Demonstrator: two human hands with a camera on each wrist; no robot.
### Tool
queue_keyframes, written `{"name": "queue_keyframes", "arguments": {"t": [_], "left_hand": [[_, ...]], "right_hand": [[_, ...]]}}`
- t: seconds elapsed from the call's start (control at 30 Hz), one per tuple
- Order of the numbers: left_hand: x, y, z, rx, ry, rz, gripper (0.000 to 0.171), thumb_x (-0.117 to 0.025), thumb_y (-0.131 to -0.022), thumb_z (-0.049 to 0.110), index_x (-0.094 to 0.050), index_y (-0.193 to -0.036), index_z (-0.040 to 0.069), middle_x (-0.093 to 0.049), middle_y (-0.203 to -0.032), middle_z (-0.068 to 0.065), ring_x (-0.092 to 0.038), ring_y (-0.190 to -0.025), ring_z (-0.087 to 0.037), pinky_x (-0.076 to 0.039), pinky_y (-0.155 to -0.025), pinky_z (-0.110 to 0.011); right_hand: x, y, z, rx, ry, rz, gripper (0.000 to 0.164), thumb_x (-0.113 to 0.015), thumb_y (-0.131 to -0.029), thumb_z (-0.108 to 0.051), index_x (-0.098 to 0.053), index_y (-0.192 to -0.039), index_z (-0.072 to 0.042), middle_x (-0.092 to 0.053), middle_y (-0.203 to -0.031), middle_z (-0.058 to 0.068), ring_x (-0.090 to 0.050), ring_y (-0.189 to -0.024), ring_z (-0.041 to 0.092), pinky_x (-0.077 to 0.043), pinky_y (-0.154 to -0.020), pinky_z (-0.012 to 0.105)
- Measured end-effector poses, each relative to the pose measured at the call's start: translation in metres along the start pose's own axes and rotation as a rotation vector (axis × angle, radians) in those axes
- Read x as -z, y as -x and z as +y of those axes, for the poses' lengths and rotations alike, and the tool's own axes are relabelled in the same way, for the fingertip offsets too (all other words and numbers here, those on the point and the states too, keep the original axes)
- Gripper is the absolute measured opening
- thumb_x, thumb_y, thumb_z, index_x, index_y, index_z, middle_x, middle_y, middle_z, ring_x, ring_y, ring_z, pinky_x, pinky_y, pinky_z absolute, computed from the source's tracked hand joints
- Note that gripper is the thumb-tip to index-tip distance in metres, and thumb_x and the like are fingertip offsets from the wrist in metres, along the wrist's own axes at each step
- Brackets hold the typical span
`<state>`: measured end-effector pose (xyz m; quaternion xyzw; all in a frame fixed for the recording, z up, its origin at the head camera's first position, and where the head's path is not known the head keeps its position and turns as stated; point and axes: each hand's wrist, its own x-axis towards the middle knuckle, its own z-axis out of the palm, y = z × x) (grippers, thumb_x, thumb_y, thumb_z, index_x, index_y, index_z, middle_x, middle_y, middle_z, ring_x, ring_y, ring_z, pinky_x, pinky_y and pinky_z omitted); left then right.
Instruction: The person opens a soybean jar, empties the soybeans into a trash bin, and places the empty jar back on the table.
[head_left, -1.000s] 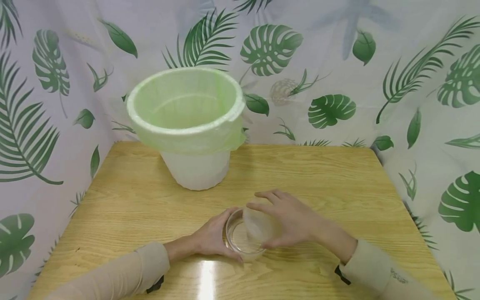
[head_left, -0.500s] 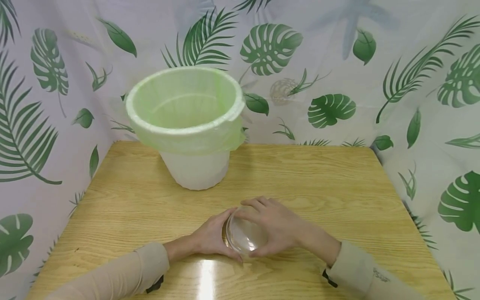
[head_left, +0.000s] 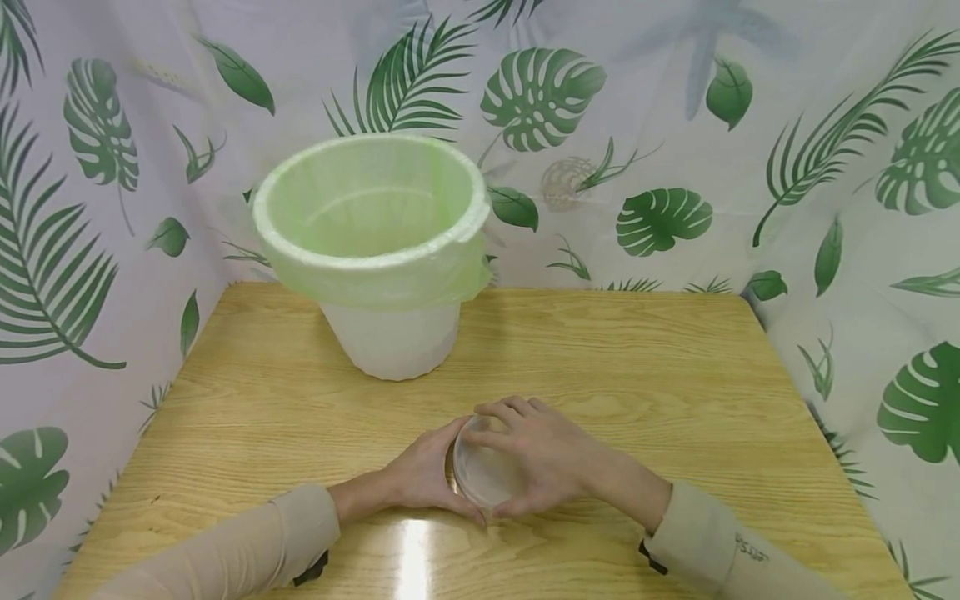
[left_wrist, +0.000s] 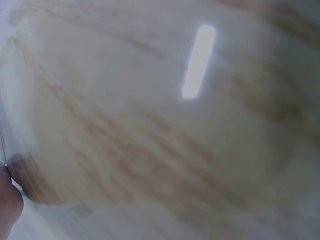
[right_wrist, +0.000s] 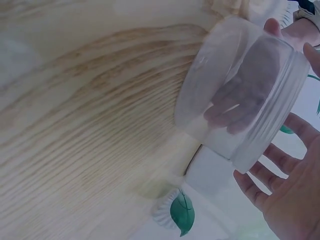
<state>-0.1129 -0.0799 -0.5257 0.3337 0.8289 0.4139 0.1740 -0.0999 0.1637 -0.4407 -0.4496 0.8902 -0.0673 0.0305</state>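
A clear round jar stands on the wooden table, its ribbed lid lying over the mouth. My left hand grips the jar from the left, thumb towards me and fingers round the far side. From the right, my right hand holds the lid by its edge with curled fingers and thumb. In the right wrist view, the right fingers sit at the lid's rim, while the left hand shows through the clear wall. One fingertip shows at the left edge of the left wrist view.
A white bucket with a pale green bag liner over its rim stands at the back left of the wooden table. Leaf-printed cloth hangs behind and along both sides.
My right hand has brought the lid left and down, from tilted above the jar's right side to flat over its mouth. The left hand has stayed on the jar.
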Motion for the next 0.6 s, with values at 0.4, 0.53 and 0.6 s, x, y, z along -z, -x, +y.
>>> {"name": "queue_keyframes", "arguments": {"t": [0.4, 0.53, 0.6], "left_hand": [[0.0012, -0.0010, -0.0012, 0.009, -0.003, -0.011, 0.126, -0.101, -0.064, 0.050, -0.029, -0.164, 0.021, -0.055, -0.155, -0.001, -0.061, -0.135, -0.021, -0.053, -0.115, -0.042], [0.0021, -0.0007, -0.0001, 0.022, -0.006, -0.022, 0.132, -0.100, -0.063, 0.052, -0.025, -0.166, 0.019, -0.052, -0.159, -0.002, -0.058, -0.139, -0.021, -0.051, -0.118, -0.044], [0.0034, 0.0004, -0.0003, 0.024, 0.004, -0.036, 0.137, -0.100, -0.063, 0.052, -0.019, -0.167, 0.018, -0.044, -0.166, -0.005, -0.052, -0.146, -0.025, -0.046, -0.123, -0.048]], "right_hand": [[-0.0022, -0.0023, 0.0018, -0.001, 0.004, -0.005, 0.089, -0.078, -0.077, -0.073, -0.055, -0.152, -0.031, -0.051, -0.159, 0.007, -0.052, -0.137, 0.028, -0.054, -0.106, 0.048], [-0.0042, -0.0011, 0.0021, -0.004, -0.020, 0.010, 0.090, -0.078, -0.077, -0.073, -0.054, -0.153, -0.031, -0.049, -0.160, 0.007, -0.051, -0.140, 0.029, -0.054, -0.107, 0.050], [-0.0053, 0.0022, 0.0031, -0.013, -0.058, 0.033, 0.092, -0.077, -0.078, -0.075, -0.052, -0.154, -0.030, -0.049, -0.160, 0.009, -0.050, -0.143, 0.031, -0.053, -0.111, 0.054]]}}
